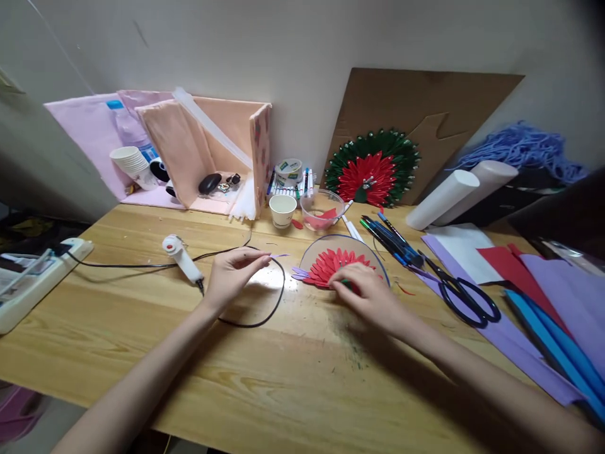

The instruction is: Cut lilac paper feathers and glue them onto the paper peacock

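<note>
My left hand hovers over the wooden table, fingers pinched on a small purple paper petal. My right hand presses down on a round cardboard disc covered with a fan of red paper petals; a few purple petals stick out at its left edge. A white glue gun lies just left of my left hand, its black cord looping under that hand.
Black scissors, pens and sheets of purple, red and blue paper lie at the right. A paper cup, a clear bowl and a finished red-green paper fan stand behind. A power strip sits far left.
</note>
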Available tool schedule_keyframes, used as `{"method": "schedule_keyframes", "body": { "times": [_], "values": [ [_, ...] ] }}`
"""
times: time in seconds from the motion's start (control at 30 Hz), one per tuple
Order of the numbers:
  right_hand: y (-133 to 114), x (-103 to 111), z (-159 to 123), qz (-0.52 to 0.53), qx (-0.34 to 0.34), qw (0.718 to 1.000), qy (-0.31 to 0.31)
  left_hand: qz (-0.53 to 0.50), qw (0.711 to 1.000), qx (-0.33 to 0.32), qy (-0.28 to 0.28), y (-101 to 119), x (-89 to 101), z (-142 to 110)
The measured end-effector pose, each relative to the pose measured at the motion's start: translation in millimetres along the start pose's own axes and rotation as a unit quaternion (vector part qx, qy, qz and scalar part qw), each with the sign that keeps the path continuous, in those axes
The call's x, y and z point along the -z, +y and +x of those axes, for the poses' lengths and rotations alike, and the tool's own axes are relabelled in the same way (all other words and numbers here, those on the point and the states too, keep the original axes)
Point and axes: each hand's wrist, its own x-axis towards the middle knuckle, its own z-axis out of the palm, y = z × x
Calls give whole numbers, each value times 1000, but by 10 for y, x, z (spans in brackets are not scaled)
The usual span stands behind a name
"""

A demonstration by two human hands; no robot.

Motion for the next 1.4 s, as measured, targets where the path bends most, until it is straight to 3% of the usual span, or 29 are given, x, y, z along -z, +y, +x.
{"method": "schedule_keyframes", "body": {
  "times": [0.1,0.23,0.33,0.47,0.67,0.93,1.4],
  "values": [
    [359,181,-91,12,-52,998,33,-2,999,37,-35,-118,-161,93],
    [542,318,-45,-5,-53,998,41,18,996,60,-56,-170,-258,193],
    [513,341,153,-20,1,1000,15,43,994,57,-85,-184,-306,282],
    [417,211,509,-23,76,996,-44,68,987,77,-126,-225,-376,404],
    [381,14,818,-19,109,985,-130,79,978,138,-135,-300,-416,521],
    [414,27,937,-42,124,971,-200,16,966,206,-154,-386,-396,603],
    [424,94,977,8,123,963,-239,-13,955,207,-214,-419,-528,681]
  ]
}}
